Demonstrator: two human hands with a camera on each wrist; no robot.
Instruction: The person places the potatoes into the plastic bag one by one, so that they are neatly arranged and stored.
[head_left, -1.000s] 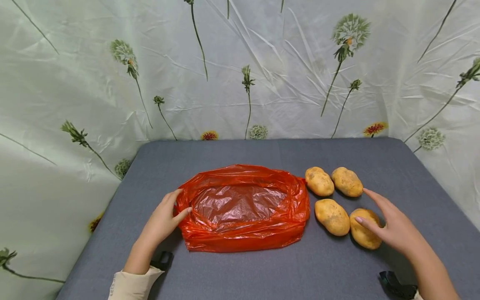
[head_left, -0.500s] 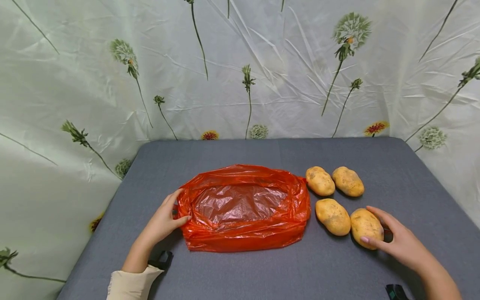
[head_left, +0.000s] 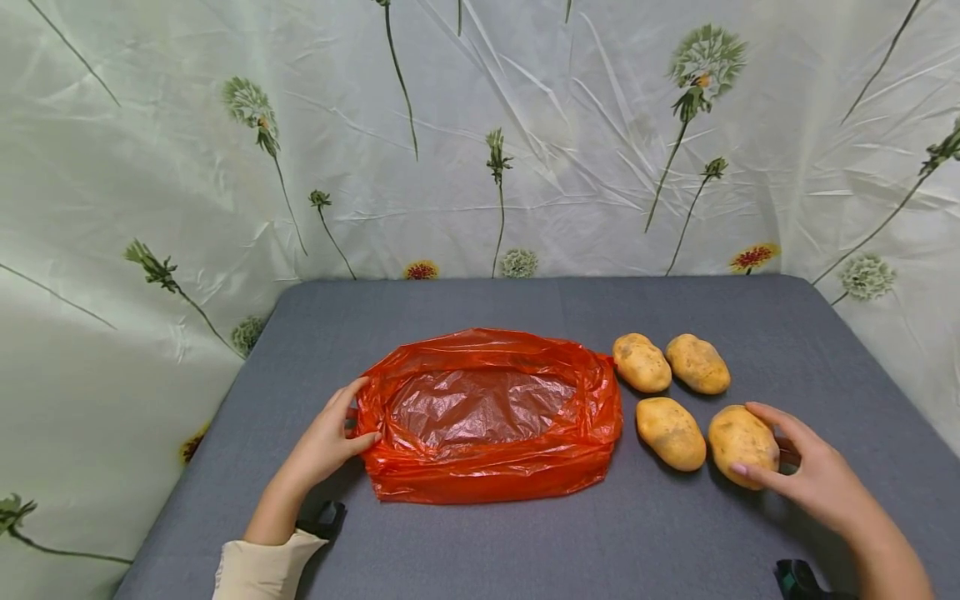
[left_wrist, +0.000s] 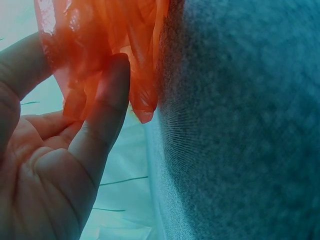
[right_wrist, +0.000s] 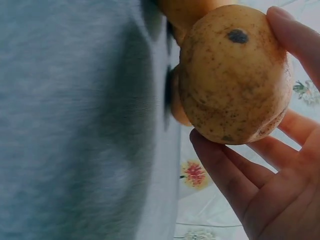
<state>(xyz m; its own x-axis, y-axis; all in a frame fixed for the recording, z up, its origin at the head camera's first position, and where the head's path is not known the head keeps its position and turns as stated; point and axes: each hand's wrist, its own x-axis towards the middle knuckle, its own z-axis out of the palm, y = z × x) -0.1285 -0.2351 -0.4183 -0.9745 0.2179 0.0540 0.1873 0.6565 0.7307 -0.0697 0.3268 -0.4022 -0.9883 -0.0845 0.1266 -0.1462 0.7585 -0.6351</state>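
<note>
A red plastic bag [head_left: 487, 479] lies on the table with its mouth spread wide and facing up. My left hand [head_left: 326, 442] holds the bag's left edge between thumb and fingers; in the left wrist view the thin film of the bag [left_wrist: 142, 60] hangs in folds at the fingertips. Over on the right, my right hand [head_left: 813, 475] grips a potato [head_left: 742, 447] from its right side. In the right wrist view, this potato [right_wrist: 235, 80] shows a dark spot, with thumb and fingers on opposite sides of it.
Left of the held potato lies another potato [head_left: 671, 433]. Behind these two sit a potato [head_left: 641, 362] right by the bag's right corner and a further potato [head_left: 697, 364]. A floral curtain [head_left: 450, 142] hangs behind the grey table [head_left: 525, 550].
My right hand has come down onto the nearest right potato, taken hold of it and shifted it slightly up and to the right. The left hand stays at the bag's edge.
</note>
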